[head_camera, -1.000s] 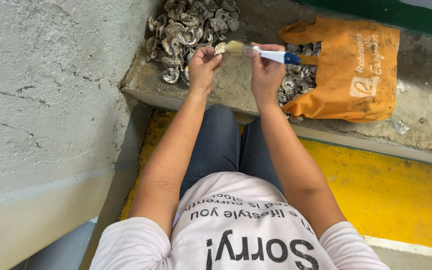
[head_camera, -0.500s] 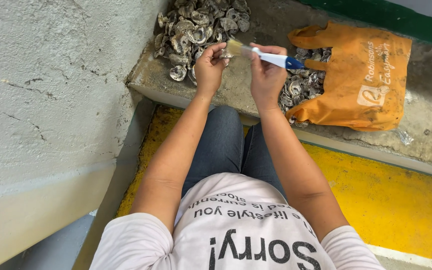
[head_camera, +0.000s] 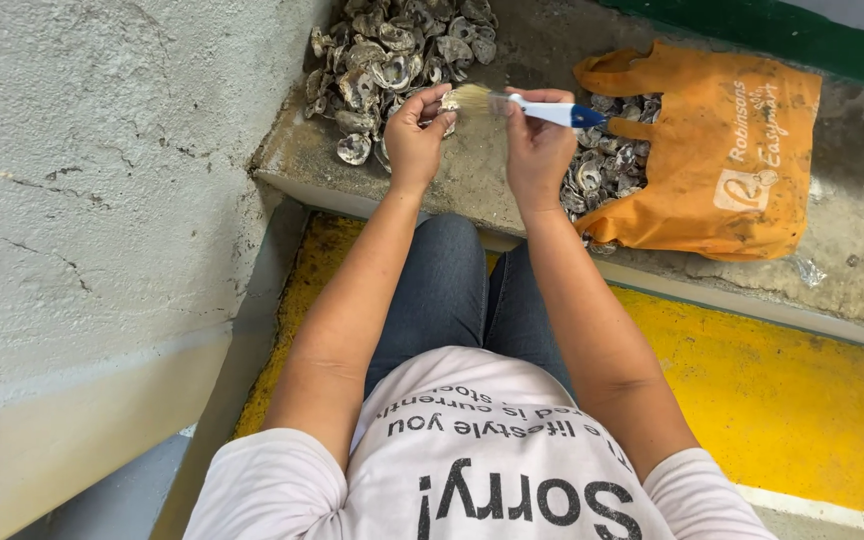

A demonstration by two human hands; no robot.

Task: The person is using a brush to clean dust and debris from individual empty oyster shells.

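Observation:
My left hand (head_camera: pixel 415 135) is closed around an oyster shell (head_camera: pixel 448 103), of which only a pale edge shows past my fingertips. My right hand (head_camera: pixel 539 145) grips a paintbrush (head_camera: pixel 522 105) with a white and blue handle; its tan bristles lie against the shell. Both hands hover above a concrete ledge (head_camera: pixel 472 185). A heap of grey oyster shells (head_camera: pixel 392 65) sits just beyond my left hand. An orange cloth bag (head_camera: pixel 722 160) lies right of my right hand, with more shells (head_camera: pixel 602 170) spilling from its mouth.
A rough concrete wall (head_camera: pixel 102 200) rises on the left. Below the ledge runs a yellow painted floor strip (head_camera: pixel 802 390). My knees in blue jeans (head_camera: pixel 452 300) sit under the ledge edge. A green band (head_camera: pixel 752 40) runs along the far top.
The hands have stayed together over the ledge with the brush against the shell; the brush tip shifts slightly. Otherwise only the camera view has moved a little.

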